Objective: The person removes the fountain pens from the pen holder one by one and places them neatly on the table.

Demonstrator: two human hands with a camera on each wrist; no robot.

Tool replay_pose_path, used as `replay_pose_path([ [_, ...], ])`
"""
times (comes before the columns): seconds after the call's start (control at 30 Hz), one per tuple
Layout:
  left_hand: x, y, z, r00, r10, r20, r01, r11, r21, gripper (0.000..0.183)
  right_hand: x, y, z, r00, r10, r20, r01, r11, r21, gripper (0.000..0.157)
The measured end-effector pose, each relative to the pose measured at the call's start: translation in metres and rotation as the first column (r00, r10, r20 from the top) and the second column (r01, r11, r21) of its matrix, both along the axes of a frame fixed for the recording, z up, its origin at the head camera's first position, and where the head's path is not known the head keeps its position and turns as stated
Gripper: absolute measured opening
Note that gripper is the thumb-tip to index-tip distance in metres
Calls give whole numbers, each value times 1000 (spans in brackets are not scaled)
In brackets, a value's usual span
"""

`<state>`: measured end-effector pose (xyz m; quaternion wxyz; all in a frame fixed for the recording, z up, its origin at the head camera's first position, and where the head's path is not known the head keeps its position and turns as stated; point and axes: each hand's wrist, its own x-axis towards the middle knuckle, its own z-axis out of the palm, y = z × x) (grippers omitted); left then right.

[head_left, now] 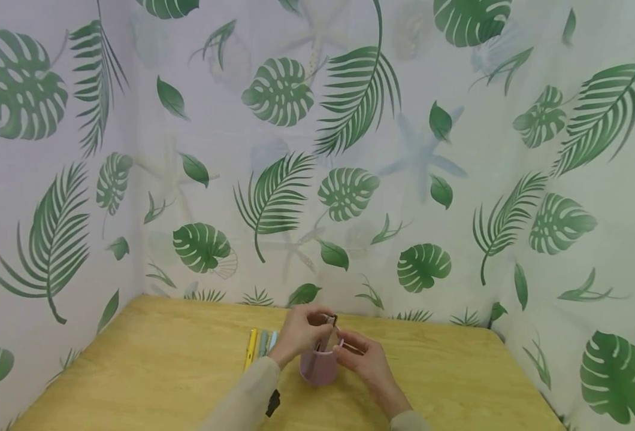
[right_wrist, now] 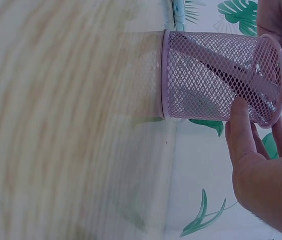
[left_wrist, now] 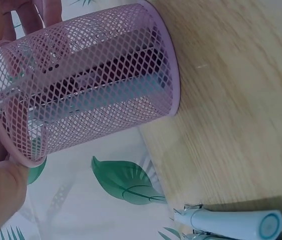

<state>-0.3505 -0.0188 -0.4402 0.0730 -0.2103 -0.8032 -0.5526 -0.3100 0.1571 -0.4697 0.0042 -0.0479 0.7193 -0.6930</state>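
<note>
A pink mesh pen cup [head_left: 318,366] stands upright on the table between the two hands. Through its mesh in the left wrist view show a greyish pen, a dark one and a light blue one [left_wrist: 105,95], all leaning at a slant. From the left, my left hand [head_left: 298,332] reaches over the cup's mouth, thumb and fingers pinching the top of a dark slim pen [head_left: 325,338] that stands in it. On the other side my right hand [head_left: 366,359] grips the cup by its rim, one finger lying against the mesh [right_wrist: 216,80] in the right wrist view.
Left of the cup, a yellow pen [head_left: 251,347], a grey-green pen [head_left: 263,342] and a light blue pen [left_wrist: 236,223] lie side by side on the wooden table [head_left: 161,359]. A leaf-print curtain [head_left: 296,209] surrounds the table's back and sides.
</note>
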Motion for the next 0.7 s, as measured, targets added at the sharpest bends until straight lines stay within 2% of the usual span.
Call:
replay_pose_path([
  [0.37,2,-4,2,996,-83,-13,83,997,2,20,2,-1,5,1000,0,-8,0,1000,-7,47],
  [0.6,1,-11,3,990,-139,24,139,990,-2,27,1,-2,2,1000,-7,-3,7,1000,-21,48],
  [0.7,1,-13,4,989,-151,12,151,988,-23,29,1,-2,2,1000,-13,-3,13,1000,-23,48],
])
